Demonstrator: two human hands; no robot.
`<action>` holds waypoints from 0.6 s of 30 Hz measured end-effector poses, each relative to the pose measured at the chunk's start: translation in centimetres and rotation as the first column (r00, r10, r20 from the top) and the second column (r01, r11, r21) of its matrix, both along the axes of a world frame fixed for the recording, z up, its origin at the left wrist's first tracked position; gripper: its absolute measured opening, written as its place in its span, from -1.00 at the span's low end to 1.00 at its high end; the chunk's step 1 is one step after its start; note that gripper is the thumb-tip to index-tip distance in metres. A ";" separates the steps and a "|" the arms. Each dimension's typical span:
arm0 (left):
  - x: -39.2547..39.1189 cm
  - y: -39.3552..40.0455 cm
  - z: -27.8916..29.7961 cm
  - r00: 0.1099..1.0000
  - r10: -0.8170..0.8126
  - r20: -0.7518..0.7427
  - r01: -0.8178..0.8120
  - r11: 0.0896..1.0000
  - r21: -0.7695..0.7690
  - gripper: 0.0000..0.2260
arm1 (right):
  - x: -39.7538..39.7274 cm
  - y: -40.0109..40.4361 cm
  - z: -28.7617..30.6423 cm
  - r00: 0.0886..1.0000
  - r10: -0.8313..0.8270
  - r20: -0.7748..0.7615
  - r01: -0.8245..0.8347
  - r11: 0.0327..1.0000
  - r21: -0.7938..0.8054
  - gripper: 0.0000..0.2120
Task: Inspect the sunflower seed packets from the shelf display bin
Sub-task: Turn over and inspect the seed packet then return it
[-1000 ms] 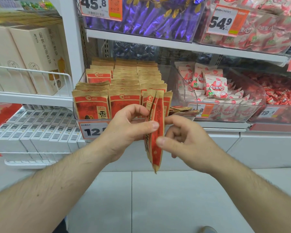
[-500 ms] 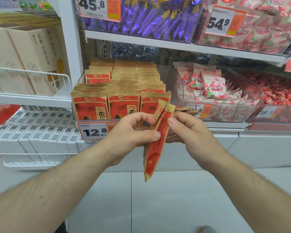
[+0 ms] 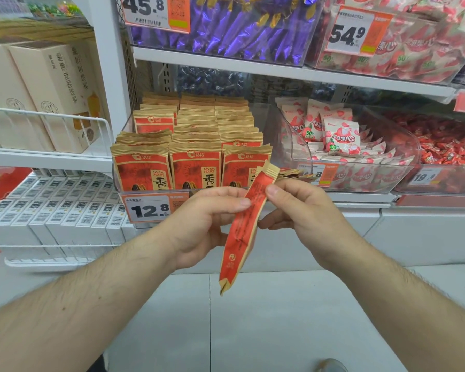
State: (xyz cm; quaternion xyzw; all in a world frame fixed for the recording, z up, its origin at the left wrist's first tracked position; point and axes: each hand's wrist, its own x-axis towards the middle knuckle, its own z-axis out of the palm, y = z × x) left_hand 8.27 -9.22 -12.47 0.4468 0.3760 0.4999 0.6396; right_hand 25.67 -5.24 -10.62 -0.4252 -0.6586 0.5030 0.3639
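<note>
We hold a red-and-tan seed packet (image 3: 242,226) edge-on, just in front of the clear display bin (image 3: 266,122). Our left hand (image 3: 202,224) pinches its upper part with thumb and fingers; our right hand (image 3: 304,213) pinches the opposite side. Upright packets (image 3: 193,157) fill the bin, above its 12.8 price tag (image 3: 149,210).

Left hand (image 3: 199,224) and right hand (image 3: 304,218) pinch a red seed packet (image 3: 240,229), tilted, before the display bin (image 3: 263,122).

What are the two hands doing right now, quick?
Left hand: closed, pinching the red seed packet with thumb and fingers.
Right hand: closed, pinching the same packet near its top.
</note>
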 end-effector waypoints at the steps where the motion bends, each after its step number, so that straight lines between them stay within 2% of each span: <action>1: 0.0 0.0 0.0 1.000 -0.006 0.007 0.007 1.000 -0.012 -0.77 | 0.0 0.0 0.0 1.000 -0.008 -0.003 0.008 1.000 0.005 -0.80; 4: 0.1 0.0 -0.1 0.999 -0.023 0.023 0.024 0.998 -0.054 -0.66 | -0.2 -0.2 -0.1 1.000 -0.026 0.008 0.026 0.998 0.048 -0.83; 8: 0.3 -0.2 -0.1 0.999 0.009 0.046 -0.005 0.996 -0.091 -0.36 | -0.4 -0.4 -0.3 0.997 -0.027 0.069 0.019 0.994 0.109 -0.81; 13: 0.3 -0.1 -0.1 0.997 0.021 0.069 -0.015 0.996 -0.093 -0.49 | -0.4 -0.4 -0.1 0.995 -0.035 0.090 0.024 0.993 0.114 -0.82; 18: 0.5 -0.1 0.1 0.998 0.023 0.057 -0.019 0.997 -0.073 -0.73 | -0.4 -0.5 -0.2 0.995 -0.033 0.097 0.022 0.993 0.115 -0.82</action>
